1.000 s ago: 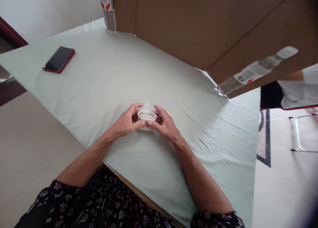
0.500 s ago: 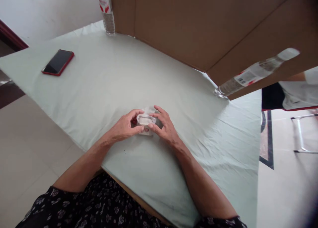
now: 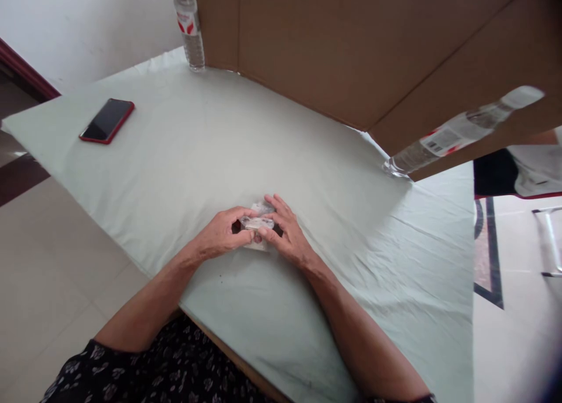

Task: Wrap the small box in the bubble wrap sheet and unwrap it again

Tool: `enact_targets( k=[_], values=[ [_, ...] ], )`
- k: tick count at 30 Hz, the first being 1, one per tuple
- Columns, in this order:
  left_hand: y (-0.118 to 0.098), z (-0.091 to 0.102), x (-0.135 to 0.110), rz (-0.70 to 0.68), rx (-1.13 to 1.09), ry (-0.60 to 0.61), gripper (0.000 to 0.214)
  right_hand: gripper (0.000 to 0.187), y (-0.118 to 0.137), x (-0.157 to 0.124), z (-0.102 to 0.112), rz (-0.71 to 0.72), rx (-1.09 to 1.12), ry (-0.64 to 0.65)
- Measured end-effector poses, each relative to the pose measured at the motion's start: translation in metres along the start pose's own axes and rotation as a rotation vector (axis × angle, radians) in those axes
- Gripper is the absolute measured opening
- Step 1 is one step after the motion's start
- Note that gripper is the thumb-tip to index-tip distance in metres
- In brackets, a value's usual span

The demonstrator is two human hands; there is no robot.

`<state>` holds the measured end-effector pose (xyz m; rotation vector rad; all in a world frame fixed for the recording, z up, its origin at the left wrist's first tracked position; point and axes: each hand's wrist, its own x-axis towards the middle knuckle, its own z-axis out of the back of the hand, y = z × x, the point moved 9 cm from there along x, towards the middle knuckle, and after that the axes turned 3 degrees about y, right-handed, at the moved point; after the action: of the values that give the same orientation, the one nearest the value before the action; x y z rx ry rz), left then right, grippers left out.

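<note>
A small white packet in clear wrap lies on the pale green tablecloth near the table's front edge. My left hand pinches its left side with thumb and fingers closed on it. From the right, my right hand grips the same packet, fingers curled over its top. Most of the packet is hidden between the two hands.
A red-cased phone lies at the far left of the table. A clear water bottle stands at the back, another water bottle at the right. A large cardboard sheet stands along the back. Another person's white sleeve shows at right.
Both hands have pressed closer together over the packet, flattening it. The view has shifted slightly, and the hands stay in the same spot on the table.
</note>
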<state>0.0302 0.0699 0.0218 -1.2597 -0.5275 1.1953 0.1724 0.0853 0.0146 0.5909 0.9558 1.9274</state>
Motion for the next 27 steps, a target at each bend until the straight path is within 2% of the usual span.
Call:
enact_targets(
  k=[4, 8, 10, 12, 15, 17, 23, 27],
  values=[
    [-0.001, -0.001, 0.002, 0.014, -0.026, 0.014, 0.039, 0.059, -0.001, -0.003, 0.002, -0.01, -0.014, -0.025],
    [0.005, 0.001, 0.004, 0.024, -0.042, -0.024, 0.043, 0.05, -0.009, -0.006, 0.027, -0.07, 0.099, -0.207],
    [0.005, 0.002, 0.005, 0.01, -0.033, -0.039, 0.043, 0.041, -0.016, -0.003, 0.037, -0.144, 0.112, -0.242],
    [0.005, 0.002, 0.005, -0.006, -0.022, -0.044, 0.041, 0.032, -0.018, 0.006, 0.039, -0.179, 0.026, -0.178],
    [0.005, 0.001, 0.004, -0.017, -0.024, -0.037, 0.039, 0.023, -0.013, 0.026, 0.033, -0.154, -0.155, -0.03],
    [0.005, 0.001, 0.004, -0.019, -0.03, -0.031, 0.04, 0.021, -0.01, 0.038, 0.029, -0.139, -0.175, 0.062],
    [0.004, 0.001, 0.005, -0.05, -0.011, -0.032, 0.04, 0.021, -0.006, 0.047, 0.021, -0.172, 0.16, 0.226],
    [0.002, 0.002, 0.006, -0.055, -0.011, -0.026, 0.039, 0.023, 0.0, 0.038, 0.02, -0.215, 0.294, 0.192]
  ],
)
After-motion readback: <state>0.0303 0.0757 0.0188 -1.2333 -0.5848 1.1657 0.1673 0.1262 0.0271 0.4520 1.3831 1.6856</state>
